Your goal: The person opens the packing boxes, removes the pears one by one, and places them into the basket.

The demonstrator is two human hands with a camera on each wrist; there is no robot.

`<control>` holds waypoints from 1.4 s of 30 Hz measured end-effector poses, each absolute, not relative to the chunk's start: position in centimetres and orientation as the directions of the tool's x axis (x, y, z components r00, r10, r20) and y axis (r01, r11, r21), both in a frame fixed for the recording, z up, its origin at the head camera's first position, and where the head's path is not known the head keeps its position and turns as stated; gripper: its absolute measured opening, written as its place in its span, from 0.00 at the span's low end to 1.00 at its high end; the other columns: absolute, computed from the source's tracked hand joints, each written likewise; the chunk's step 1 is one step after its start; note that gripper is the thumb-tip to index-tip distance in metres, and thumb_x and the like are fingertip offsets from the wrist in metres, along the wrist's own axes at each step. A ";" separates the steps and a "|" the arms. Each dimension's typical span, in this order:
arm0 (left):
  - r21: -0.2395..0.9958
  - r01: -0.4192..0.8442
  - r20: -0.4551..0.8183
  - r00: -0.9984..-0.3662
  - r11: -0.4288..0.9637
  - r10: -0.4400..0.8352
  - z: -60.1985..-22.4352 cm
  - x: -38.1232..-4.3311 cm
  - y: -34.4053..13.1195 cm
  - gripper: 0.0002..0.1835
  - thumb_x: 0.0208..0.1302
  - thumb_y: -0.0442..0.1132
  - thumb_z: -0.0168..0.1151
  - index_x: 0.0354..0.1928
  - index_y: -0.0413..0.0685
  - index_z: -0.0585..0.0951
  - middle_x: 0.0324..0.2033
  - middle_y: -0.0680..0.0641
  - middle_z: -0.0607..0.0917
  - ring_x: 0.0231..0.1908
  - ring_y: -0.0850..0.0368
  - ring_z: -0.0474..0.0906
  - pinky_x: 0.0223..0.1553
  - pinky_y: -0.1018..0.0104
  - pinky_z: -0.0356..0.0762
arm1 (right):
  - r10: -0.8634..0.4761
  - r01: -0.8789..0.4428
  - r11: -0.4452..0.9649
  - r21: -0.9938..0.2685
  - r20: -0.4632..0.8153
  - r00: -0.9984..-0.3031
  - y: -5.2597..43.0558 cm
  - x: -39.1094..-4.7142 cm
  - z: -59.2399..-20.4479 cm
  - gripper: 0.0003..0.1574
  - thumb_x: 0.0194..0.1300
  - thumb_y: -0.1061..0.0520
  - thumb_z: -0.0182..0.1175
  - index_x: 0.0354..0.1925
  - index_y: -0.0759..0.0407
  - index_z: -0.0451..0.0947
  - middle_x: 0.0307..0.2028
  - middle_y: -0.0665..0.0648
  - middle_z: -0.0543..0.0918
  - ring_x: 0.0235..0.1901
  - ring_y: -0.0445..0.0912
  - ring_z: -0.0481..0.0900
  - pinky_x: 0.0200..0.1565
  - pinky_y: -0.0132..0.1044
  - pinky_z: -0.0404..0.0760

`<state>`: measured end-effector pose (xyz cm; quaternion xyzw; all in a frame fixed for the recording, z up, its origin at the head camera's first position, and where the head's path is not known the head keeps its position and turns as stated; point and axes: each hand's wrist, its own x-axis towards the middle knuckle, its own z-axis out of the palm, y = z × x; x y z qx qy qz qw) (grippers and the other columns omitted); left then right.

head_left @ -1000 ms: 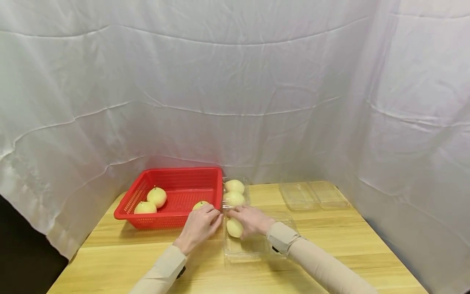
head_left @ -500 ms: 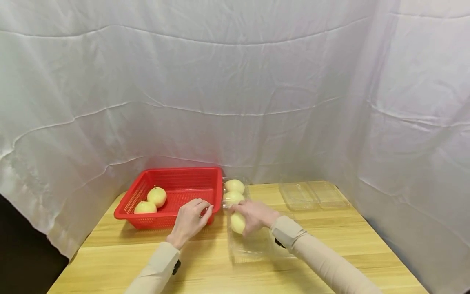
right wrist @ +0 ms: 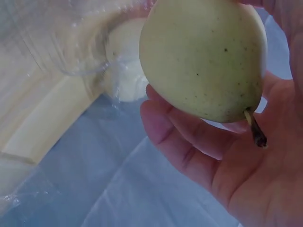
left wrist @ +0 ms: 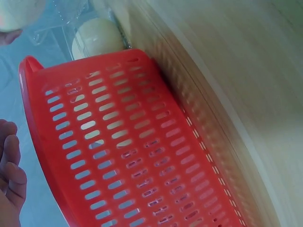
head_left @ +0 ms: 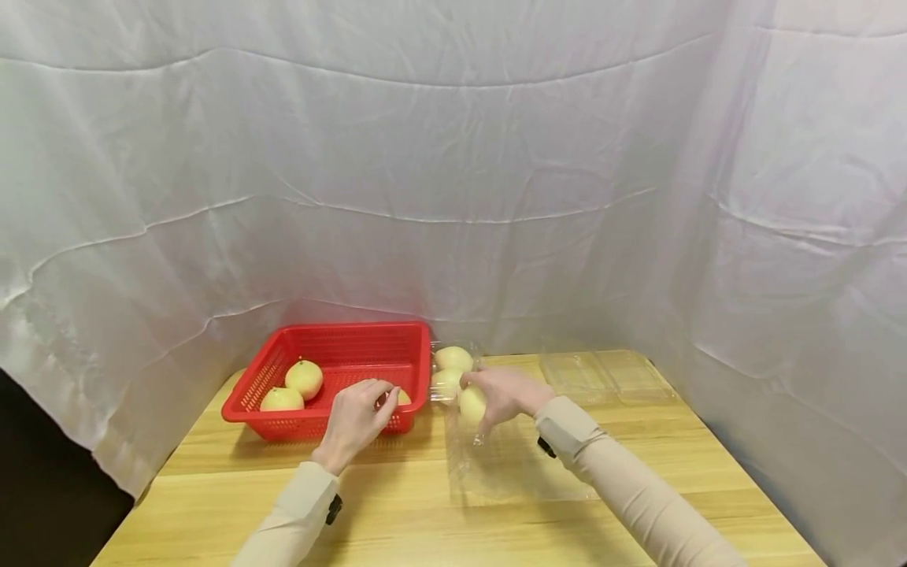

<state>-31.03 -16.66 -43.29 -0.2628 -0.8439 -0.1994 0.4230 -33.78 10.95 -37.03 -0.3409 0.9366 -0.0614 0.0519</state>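
In my head view the right hand (head_left: 506, 391) has its grip curled round a pale yellow pear (head_left: 472, 404), and my right wrist camera shows the fingers under the fruit, its dark stem pointing down past the palm. I have that pear above the back part of a clear container (head_left: 524, 479) lying on the wooden table (head_left: 397, 520); whether the two touch I can't tell. My left hand (head_left: 354, 417) is at the near rim of the red basket (head_left: 354, 342), fingers loosely bent, its grip holding nothing that I can make out. Just beyond it, partly hidden, is a basket pear (head_left: 404, 397); two more, the rear pear (head_left: 304, 379) and the front pear (head_left: 282, 399), sit close together at the basket's left side. Just right of the basket I see a second clear container, with a far pear (head_left: 453, 359) and a near pear (head_left: 446, 384) in line. Clear plastic trays (head_left: 634, 374) lie toward the right rear of the table, and a pale curtain (head_left: 453, 157) hangs behind everything.
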 end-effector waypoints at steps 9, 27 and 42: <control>0.141 0.586 0.850 -0.484 0.798 0.205 -43.2 -31.7 -18.2 0.05 0.55 0.35 0.69 0.24 0.50 0.84 0.19 0.55 0.82 0.20 0.64 0.76 0.22 0.68 0.74 | -0.592 -0.599 0.785 -0.159 0.093 -0.801 11.3 -34.4 -35.7 0.46 0.38 0.47 0.75 0.57 0.47 0.68 0.46 0.53 0.78 0.36 0.49 0.79 0.35 0.44 0.79; 0.346 0.350 0.835 -0.537 0.871 -0.116 -42.4 -32.3 -24.7 0.07 0.59 0.37 0.65 0.24 0.46 0.84 0.15 0.50 0.80 0.16 0.54 0.74 0.20 0.60 0.67 | -0.543 -0.615 0.710 -0.344 0.290 -0.789 7.3 -35.0 -36.0 0.49 0.43 0.44 0.73 0.64 0.44 0.68 0.52 0.52 0.80 0.44 0.45 0.79 0.39 0.42 0.77; 0.587 -0.116 0.606 -0.593 0.801 -0.530 -42.5 -30.7 -30.8 0.16 0.68 0.40 0.54 0.46 0.33 0.81 0.44 0.28 0.79 0.48 0.29 0.68 0.51 0.38 0.62 | -0.540 -0.602 0.728 -0.327 0.268 -0.798 4.0 -36.1 -36.4 0.41 0.43 0.41 0.71 0.57 0.41 0.67 0.44 0.46 0.82 0.36 0.44 0.79 0.36 0.39 0.75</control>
